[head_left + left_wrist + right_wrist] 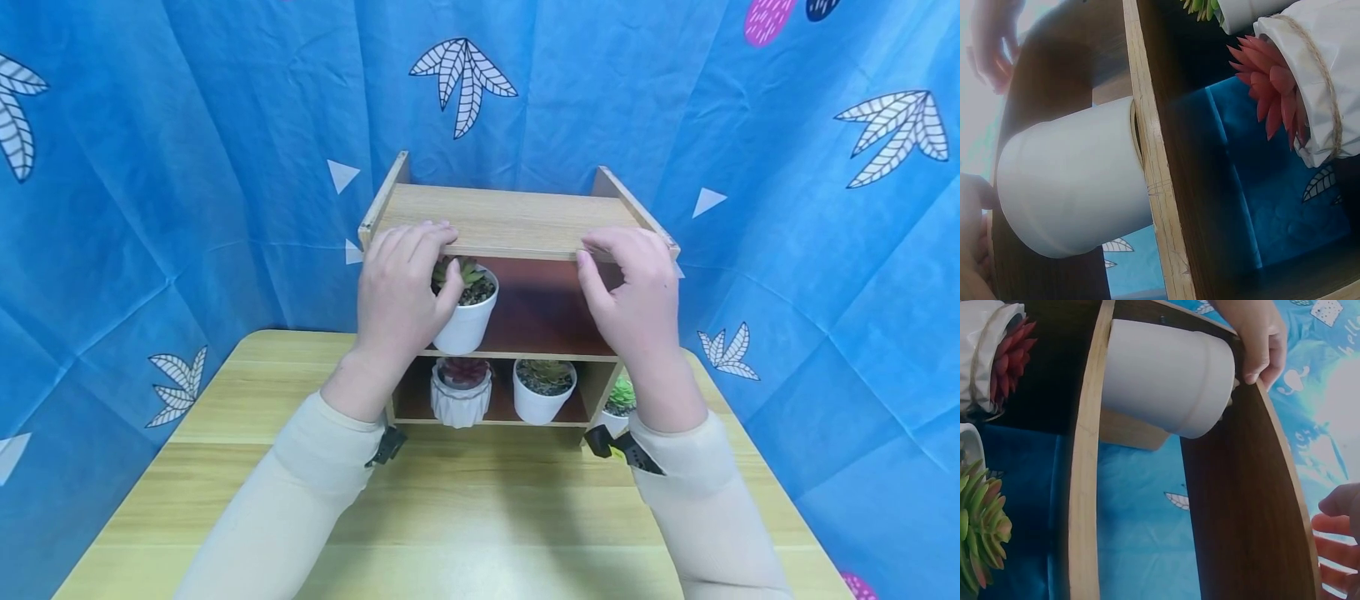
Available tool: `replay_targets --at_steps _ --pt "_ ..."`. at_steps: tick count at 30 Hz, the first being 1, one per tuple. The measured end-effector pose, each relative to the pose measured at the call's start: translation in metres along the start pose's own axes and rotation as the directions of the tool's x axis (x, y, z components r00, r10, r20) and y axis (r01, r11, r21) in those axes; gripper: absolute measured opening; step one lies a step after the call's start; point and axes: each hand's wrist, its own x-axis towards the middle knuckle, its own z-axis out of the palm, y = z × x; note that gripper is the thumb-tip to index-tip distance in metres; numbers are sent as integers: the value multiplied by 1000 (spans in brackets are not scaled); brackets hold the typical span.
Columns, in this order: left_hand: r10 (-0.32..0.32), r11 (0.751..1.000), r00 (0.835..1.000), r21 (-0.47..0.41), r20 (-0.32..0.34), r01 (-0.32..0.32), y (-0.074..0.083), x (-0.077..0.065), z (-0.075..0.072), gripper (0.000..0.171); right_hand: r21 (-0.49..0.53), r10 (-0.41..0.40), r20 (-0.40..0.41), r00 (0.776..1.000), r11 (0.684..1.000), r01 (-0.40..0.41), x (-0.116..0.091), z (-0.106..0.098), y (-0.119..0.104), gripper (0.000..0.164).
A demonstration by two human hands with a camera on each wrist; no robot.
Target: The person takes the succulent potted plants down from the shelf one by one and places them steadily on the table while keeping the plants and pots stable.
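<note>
A small wooden shelf unit (510,215) stands between my hands. My left hand (397,287) grips the left front edge of its top board, fingers over the top and thumb in front. At the right front corner, my right hand (639,296) rests its fingertips on the edge; its thumb (1335,501) stands apart from the board in the right wrist view. A plain white pot (461,329) with a green succulent (474,277) sits on the middle tier, partly behind my left thumb. Below are a faceted white pot (459,406) with a red succulent (1272,81) and another white potted succulent (542,404).
A green potted plant (621,396) stands on the table outside the unit's right side, partly hidden by my right wrist. The light wooden table (480,500) extends in front. A blue patterned cloth (262,125) hangs behind and along both sides.
</note>
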Motion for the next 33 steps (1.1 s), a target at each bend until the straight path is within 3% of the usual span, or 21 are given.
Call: replay_targets --at_steps 5,14,33 --pt "6 1000 1000 1 -3 -6 1 1 1 32 -28 33 47 998 999 -31 -1 2 2 23" --pt "14 1000 1000 -7 -9 -14 1 1 2 32 -63 21 75 997 998 -17 -3 4 4 27" --pt "52 998 998 -27 -21 -52 -5 -1 1 31 -72 25 69 997 997 -20 -4 7 5 23"
